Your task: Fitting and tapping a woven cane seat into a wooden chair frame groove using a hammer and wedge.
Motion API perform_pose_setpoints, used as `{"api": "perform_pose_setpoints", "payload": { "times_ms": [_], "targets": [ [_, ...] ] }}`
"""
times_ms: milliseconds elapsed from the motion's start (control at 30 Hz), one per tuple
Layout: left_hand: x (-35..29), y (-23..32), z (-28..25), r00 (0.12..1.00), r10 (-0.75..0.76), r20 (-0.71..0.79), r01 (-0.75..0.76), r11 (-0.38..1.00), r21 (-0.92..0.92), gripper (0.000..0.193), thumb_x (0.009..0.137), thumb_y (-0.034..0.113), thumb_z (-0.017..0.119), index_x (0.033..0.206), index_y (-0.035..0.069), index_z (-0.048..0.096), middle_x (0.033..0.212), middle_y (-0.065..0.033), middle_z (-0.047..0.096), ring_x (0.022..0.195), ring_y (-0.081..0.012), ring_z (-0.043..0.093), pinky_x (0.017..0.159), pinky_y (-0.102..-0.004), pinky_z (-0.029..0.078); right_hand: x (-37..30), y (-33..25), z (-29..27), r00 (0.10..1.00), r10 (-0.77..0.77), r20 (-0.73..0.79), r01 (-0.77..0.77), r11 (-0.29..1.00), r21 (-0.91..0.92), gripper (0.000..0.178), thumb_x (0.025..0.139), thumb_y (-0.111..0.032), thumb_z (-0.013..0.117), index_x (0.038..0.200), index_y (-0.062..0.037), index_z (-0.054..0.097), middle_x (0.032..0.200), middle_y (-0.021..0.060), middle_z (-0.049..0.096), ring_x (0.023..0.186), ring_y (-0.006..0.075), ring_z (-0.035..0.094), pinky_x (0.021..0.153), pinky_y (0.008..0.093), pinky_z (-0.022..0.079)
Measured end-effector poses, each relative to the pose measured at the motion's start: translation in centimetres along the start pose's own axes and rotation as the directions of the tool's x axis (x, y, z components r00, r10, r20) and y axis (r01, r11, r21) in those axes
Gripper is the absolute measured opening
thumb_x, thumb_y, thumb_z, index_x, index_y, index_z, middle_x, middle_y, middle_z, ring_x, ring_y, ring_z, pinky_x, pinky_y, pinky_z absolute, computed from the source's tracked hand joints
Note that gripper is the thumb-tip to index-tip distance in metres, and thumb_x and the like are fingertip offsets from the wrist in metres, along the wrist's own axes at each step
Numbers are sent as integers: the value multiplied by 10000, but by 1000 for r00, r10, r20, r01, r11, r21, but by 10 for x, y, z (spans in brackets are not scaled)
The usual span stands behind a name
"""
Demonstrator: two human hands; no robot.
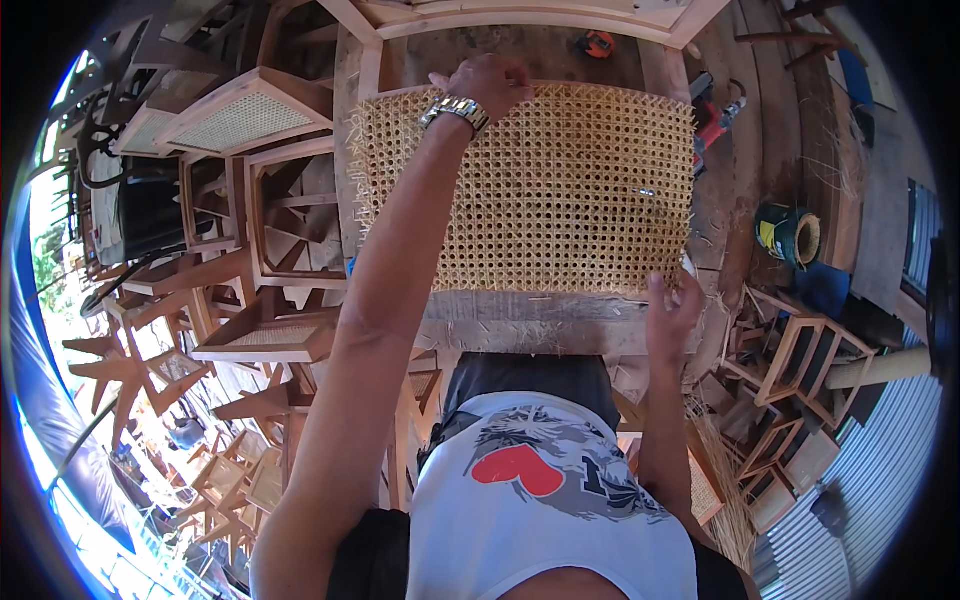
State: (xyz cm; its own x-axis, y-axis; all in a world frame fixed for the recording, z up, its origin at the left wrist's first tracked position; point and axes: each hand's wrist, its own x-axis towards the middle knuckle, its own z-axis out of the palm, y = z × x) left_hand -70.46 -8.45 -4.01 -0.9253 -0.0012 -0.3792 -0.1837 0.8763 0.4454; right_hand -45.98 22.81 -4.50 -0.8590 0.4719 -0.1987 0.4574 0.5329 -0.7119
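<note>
One cane webbing sheet (pixel 570 190), spread flat on a plank workbench (pixel 520 325); two bare hands at its edges

Far left: numerous unfinished wooden chair frames (pixel 290 155), piled at odd angles. Among them, one pale woven panel (pixel 240 112) set in a wooden surround.

Left of centre: left hand (pixel 485 84), arm stretched across the sheet, metal-link wristwatch (pixel 455 114) at the wrist. Fingers bent down at the upper edge of the cane; whether they are clamped on it cannot be told.

Centre: the work. Step in hand, by judgement — positioning or squaring the sheet, one hand at the far edge, the other at the near right corner. The next move seems to call for light, even tension between the two, the weave kept straight and the borders undistorted.

Condition of sheet: straw-coloured, roughly rectangular, open lattice with regular dark holes. Left and right borders ragged, short strand ends projecting; field largely flat. Beyond it, a pale wooden frame (pixel 540 18) and, towards the right, an orange-and-black tape measure (pixel 597 43).

Right of centre: right hand (pixel 672 310), just at the near right corner, thumb and fingers apart — no grip on the cane evident.

Farther right: one red-and-black tool (pixel 710 130), type uncertain, beside the sheet; loose cane strands (pixel 728 480) lower down; one dark green tub (pixel 800 238) with a yellow patch; another open wooden frame (pixel 777 362).
</note>
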Motion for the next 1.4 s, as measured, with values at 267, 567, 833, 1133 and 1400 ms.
{"api": "perform_pose_setpoints", "payload": {
  "times_ms": [267,567,833,1133,1400],
  "targets": [
    [1,4,0,1000,-11,15,11,1000,27,232,776,457,729,928,282,717,1000,47,722,1064,-226,642,1017,-722,234,22,-1,-2,996,88,-16,-89,981,-172,650,753,-349,836,1176,47,542,1013,122,570,899,204,546,798,335,458],
    [2,2,-1,999,-18,30,17,1000,20,228,776,449,725,930,281,722,984,42,722,1042,-232,646,1018,-723,237,11,0,-17,807,395,439,-584,431,687,395,857,-250,743,1166,-76,569,1020,48,627,890,206,585,791,349,477],
    [4,7,-2,999,-27,45,26,1000,11,245,762,466,731,938,297,723,1010,52,721,1064,-222,639,1026,-714,229,-29,13,-5,754,311,579,-569,-131,812,385,916,-220,669,1254,-74,558,1201,72,629,1039,221,606,866,380,526],
    [3,6,-2,998,-35,50,35,999,3,278,752,488,738,965,309,721,1079,56,714,1091,-218,632,1035,-691,232,-18,6,9,808,404,428,-572,370,732,275,842,-100,746,1059,-96,577,941,29,678,824,151,651,756,318,559],
    [5,6,-5,997,-40,63,38,999,27,261,766,470,741,966,304,717,1079,58,709,1109,-218,621,1046,-682,220,-16,8,17,866,384,320,-480,463,745,202,865,-77,715,1028,-91,595,884,46,681,706,141,662,642,313,605]
  ]
}}
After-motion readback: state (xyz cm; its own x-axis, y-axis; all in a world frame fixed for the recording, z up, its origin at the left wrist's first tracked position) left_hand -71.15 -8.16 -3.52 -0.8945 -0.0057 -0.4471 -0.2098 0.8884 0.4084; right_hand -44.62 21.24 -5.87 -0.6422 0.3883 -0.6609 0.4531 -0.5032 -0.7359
